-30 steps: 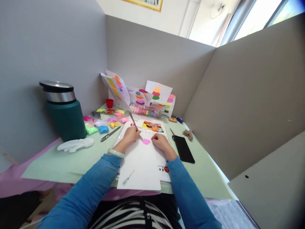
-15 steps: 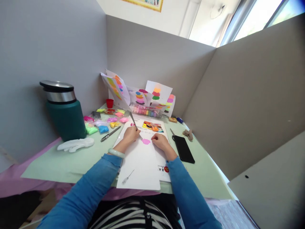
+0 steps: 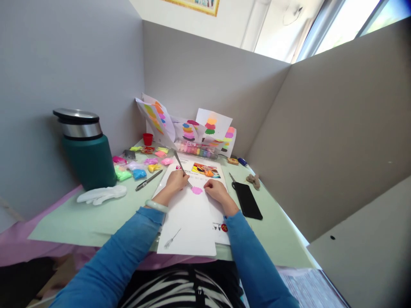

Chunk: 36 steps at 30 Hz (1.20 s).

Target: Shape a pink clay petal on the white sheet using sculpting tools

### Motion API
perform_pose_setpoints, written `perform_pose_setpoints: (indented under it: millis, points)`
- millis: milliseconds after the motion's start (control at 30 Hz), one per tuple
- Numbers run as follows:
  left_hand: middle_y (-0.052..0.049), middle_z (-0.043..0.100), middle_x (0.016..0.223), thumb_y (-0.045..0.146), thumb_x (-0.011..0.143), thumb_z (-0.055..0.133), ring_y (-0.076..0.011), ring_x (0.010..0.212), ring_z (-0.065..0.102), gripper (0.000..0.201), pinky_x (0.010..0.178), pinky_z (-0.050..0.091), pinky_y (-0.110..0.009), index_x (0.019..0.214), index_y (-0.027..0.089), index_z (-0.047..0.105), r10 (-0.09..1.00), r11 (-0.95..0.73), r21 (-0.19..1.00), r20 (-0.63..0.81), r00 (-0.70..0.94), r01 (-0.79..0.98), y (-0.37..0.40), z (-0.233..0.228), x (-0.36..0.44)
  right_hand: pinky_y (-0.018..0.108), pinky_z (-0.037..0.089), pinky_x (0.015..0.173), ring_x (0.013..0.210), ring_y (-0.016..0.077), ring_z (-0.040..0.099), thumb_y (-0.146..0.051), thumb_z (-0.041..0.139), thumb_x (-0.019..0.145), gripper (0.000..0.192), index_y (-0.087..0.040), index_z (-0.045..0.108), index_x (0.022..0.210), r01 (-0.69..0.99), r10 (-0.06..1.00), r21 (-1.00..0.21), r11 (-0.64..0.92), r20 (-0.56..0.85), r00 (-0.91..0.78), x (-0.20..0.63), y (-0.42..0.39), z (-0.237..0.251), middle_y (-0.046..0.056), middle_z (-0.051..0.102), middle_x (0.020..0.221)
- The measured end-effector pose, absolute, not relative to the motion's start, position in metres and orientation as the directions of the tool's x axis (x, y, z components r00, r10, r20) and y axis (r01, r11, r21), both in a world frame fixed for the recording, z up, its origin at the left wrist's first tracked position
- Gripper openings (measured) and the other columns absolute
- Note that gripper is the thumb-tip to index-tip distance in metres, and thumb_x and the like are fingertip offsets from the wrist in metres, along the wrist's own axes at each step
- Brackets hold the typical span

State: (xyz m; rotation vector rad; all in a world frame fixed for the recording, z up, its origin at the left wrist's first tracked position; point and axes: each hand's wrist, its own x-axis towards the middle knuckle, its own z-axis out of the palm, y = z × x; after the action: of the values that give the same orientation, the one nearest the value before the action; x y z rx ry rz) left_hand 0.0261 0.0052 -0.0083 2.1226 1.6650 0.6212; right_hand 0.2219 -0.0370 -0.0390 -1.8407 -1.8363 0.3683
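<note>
Left hand fingers: the left hand (image 3: 176, 180) has its fingers curled closed round a thin metal tool (image 3: 181, 167), whose tip meets the pink clay patch (image 3: 197, 190).
Right hand fingers: the right hand (image 3: 215, 189) is bent into a loose fist, fingertips pressing the white sheet (image 3: 189, 222) just beside the patch; it grips nothing.
Pink clay patch: flat on the sheet, between the two hands.
Change from earlier frames: none to be seen; hands, tool and patch lie as they did a second ago.
Writing: a printed page (image 3: 205, 170) with a coloured picture lies beyond the hands; its text is too small to read. Small marks at the sheet's lower right cannot be read either.
Left of the sheet: a pen (image 3: 148, 180), coloured clay packets (image 3: 141, 164), a white glove (image 3: 102, 194) and a green flask (image 3: 86, 149).
Right of the sheet: a black phone (image 3: 246, 199), near the table (image 3: 276, 239) edge.
Far end: painted sheets (image 3: 189, 126) lean on the partition.
Open room: bare table lies near the left forearm and behind the phone; partition walls close three sides.
</note>
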Motion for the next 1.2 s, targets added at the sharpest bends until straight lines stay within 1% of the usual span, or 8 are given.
perform_pose_setpoints:
  millis: [100, 233, 400, 567, 633, 767, 933, 1200]
  points:
    - [-0.007, 0.065, 0.056, 0.03, 0.083, 0.044, -0.0185, 0.066, 0.064, 0.03, 0.067, 0.044, -0.025, 0.069, 0.015, 0.067, 0.968, -0.251, 0.525, 0.114, 0.225, 0.813, 0.005, -0.008, 0.026, 0.022, 0.039, 0.065, 0.075, 0.0143, 0.058, -0.016, 0.055, 0.071, 0.015, -0.02, 0.067, 0.078, 0.848, 0.986, -0.529, 0.047, 0.16, 0.045, 0.222, -0.037, -0.039, 0.001, 0.069, 0.083]
    - [-0.006, 0.064, 0.055, 0.032, 0.085, 0.043, -0.0178, 0.064, 0.064, 0.032, 0.065, 0.043, -0.024, 0.069, 0.016, 0.066, 0.973, -0.231, 0.554, 0.144, 0.181, 0.8, 0.008, -0.01, 0.026, 0.022, 0.038, 0.065, 0.075, 0.0143, 0.058, -0.016, 0.055, 0.07, 0.015, -0.02, 0.067, 0.079, 0.843, 0.987, -0.536, 0.041, 0.153, 0.05, 0.221, -0.038, -0.037, 0.001, 0.069, 0.084]
    - [-0.005, 0.064, 0.054, 0.034, 0.084, 0.044, -0.0166, 0.058, 0.062, 0.032, 0.064, 0.043, -0.024, 0.069, 0.016, 0.066, 0.972, -0.233, 0.577, 0.136, 0.189, 0.783, 0.01, -0.014, 0.028, 0.023, 0.038, 0.064, 0.074, 0.0144, 0.058, -0.015, 0.055, 0.07, 0.015, -0.02, 0.067, 0.078, 0.843, 0.986, -0.537, 0.039, 0.155, 0.053, 0.22, -0.039, -0.036, 0.001, 0.069, 0.082]
    - [-0.006, 0.064, 0.054, 0.034, 0.084, 0.046, -0.0177, 0.062, 0.063, 0.032, 0.067, 0.044, -0.024, 0.072, 0.015, 0.067, 0.972, -0.233, 0.553, 0.114, 0.204, 0.8, 0.009, -0.015, 0.03, 0.022, 0.038, 0.064, 0.074, 0.0142, 0.058, -0.015, 0.055, 0.07, 0.015, -0.02, 0.067, 0.078, 0.843, 0.986, -0.537, 0.043, 0.157, 0.05, 0.221, -0.039, -0.036, 0.001, 0.069, 0.082]
    - [-0.006, 0.066, 0.057, 0.034, 0.085, 0.045, -0.0178, 0.063, 0.064, 0.032, 0.067, 0.044, -0.024, 0.073, 0.015, 0.068, 0.974, -0.226, 0.556, 0.114, 0.196, 0.8, 0.01, -0.014, 0.03, 0.022, 0.038, 0.064, 0.074, 0.0141, 0.058, -0.015, 0.055, 0.07, 0.015, -0.02, 0.067, 0.078, 0.844, 0.986, -0.535, 0.039, 0.156, 0.053, 0.221, -0.039, -0.036, 0.001, 0.069, 0.083]
    - [-0.006, 0.07, 0.066, 0.034, 0.085, 0.047, -0.0172, 0.065, 0.065, 0.03, 0.065, 0.043, -0.023, 0.081, 0.015, 0.069, 0.98, -0.195, 0.591, 0.144, 0.136, 0.783, 0.011, -0.014, 0.03, 0.022, 0.039, 0.064, 0.075, 0.0142, 0.058, -0.015, 0.055, 0.07, 0.015, -0.02, 0.066, 0.078, 0.841, 0.986, -0.54, 0.045, 0.16, 0.051, 0.22, -0.04, -0.036, 0.001, 0.069, 0.083]
    - [-0.006, 0.071, 0.069, 0.037, 0.085, 0.052, -0.0169, 0.067, 0.066, 0.028, 0.068, 0.044, -0.023, 0.089, 0.016, 0.071, 0.97, -0.24, 0.604, 0.178, 0.164, 0.76, 0.013, -0.019, 0.033, 0.022, 0.039, 0.065, 0.075, 0.0144, 0.058, -0.015, 0.055, 0.071, 0.015, -0.02, 0.066, 0.078, 0.841, 0.986, -0.539, 0.042, 0.157, 0.051, 0.22, -0.04, -0.036, 0.001, 0.069, 0.083]
    - [-0.006, 0.072, 0.073, 0.035, 0.084, 0.053, -0.0169, 0.068, 0.066, 0.028, 0.067, 0.045, -0.023, 0.09, 0.017, 0.073, 0.962, -0.269, 0.635, 0.206, 0.177, 0.724, 0.012, -0.02, 0.036, 0.022, 0.039, 0.065, 0.075, 0.0145, 0.058, -0.015, 0.055, 0.071, 0.015, -0.02, 0.066, 0.078, 0.839, 0.987, -0.544, 0.038, 0.149, 0.052, 0.22, -0.041, -0.035, 0.001, 0.069, 0.084]
